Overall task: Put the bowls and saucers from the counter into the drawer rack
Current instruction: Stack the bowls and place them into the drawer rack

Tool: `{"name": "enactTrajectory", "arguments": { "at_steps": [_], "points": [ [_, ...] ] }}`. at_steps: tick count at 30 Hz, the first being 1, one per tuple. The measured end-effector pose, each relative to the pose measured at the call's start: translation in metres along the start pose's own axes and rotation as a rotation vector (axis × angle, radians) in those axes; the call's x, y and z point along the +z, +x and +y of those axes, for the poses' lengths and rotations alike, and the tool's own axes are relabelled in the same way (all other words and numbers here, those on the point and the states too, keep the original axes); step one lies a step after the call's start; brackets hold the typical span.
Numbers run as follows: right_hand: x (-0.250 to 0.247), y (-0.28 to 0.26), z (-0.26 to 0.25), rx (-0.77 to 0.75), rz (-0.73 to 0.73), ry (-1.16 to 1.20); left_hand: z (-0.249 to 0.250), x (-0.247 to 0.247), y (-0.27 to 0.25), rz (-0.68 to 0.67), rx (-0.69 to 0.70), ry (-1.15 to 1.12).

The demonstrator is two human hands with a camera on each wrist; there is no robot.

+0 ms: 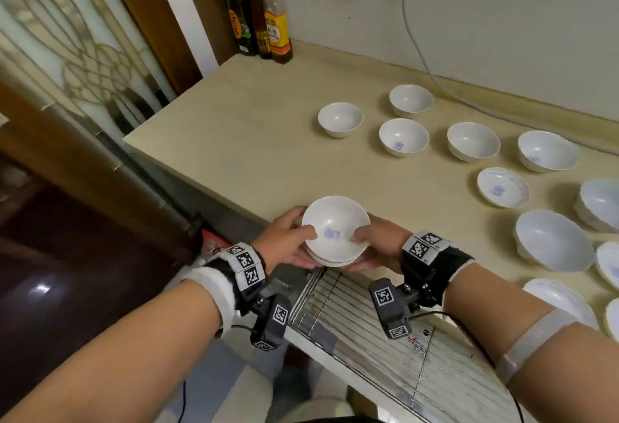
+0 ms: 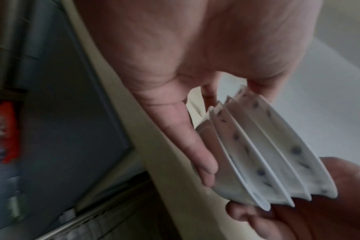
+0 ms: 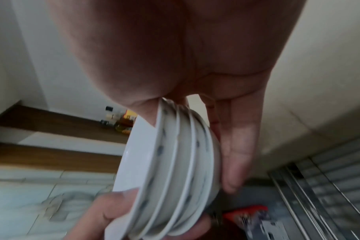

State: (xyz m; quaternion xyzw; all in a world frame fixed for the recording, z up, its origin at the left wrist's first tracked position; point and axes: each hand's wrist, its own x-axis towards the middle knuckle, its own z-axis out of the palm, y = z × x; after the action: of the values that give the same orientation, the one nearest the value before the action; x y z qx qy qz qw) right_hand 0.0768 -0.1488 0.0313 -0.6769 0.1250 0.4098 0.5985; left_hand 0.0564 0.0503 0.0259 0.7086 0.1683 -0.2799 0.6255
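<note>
I have both hands wrapped around a nested stack of shallow white porcelain saucers (image 1: pixel 336 233) with small blue marks: my left hand (image 1: pixel 290 240) grips its left rim, thumb hooked over the edge and fingers underneath, and my right hand (image 1: pixel 378 244) does the same on the right rim. The stack sits level, mouths facing up, a blue motif in the top saucer's well, held in the air at the front edge of the beige stone counter (image 1: pixel 254 128) and just above the far end of the chrome wire drawer rack (image 1: pixel 375 332). More white bowls (image 1: pixel 403 136) and saucers stand upright across the counter to my right. In the back corner are three glass bottles (image 1: pixel 259 14); their labels are too blurred to read.
</note>
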Motion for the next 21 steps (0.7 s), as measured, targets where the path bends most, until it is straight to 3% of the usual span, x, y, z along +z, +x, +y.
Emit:
{"name": "enactTrajectory", "arguments": {
  "at_steps": [6, 8, 10, 12, 16, 18, 21],
  "points": [
    [0.023, 0.000, 0.038, 0.063, -0.209, -0.025, -0.075, -0.006, -0.051, 0.110, -0.117, -0.271],
    [0.025, 0.004, 0.057, 0.114, -0.233, -0.033, -0.102, -0.011, -0.050, 0.308, -0.164, -0.250],
    [0.026, 0.012, 0.075, 0.167, -0.238, -0.041, -0.130, -0.017, -0.041, 0.569, -0.235, -0.092],
    [0.023, 0.017, 0.094, 0.227, -0.209, 0.009, -0.149, -0.019, -0.037, 0.683, -0.324, -0.027],
    [0.016, 0.030, 0.131, 0.337, -0.155, 0.074, -0.184, -0.007, -0.019, 0.599, -0.456, -0.208],
    [0.011, 0.039, 0.149, 0.376, -0.084, 0.120, -0.190, 0.003, -0.012, 0.541, -0.403, -0.352],
    [0.007, 0.057, 0.169, 0.393, -0.014, 0.181, -0.189, 0.009, -0.010, 0.559, -0.321, -0.406]
  ]
}}
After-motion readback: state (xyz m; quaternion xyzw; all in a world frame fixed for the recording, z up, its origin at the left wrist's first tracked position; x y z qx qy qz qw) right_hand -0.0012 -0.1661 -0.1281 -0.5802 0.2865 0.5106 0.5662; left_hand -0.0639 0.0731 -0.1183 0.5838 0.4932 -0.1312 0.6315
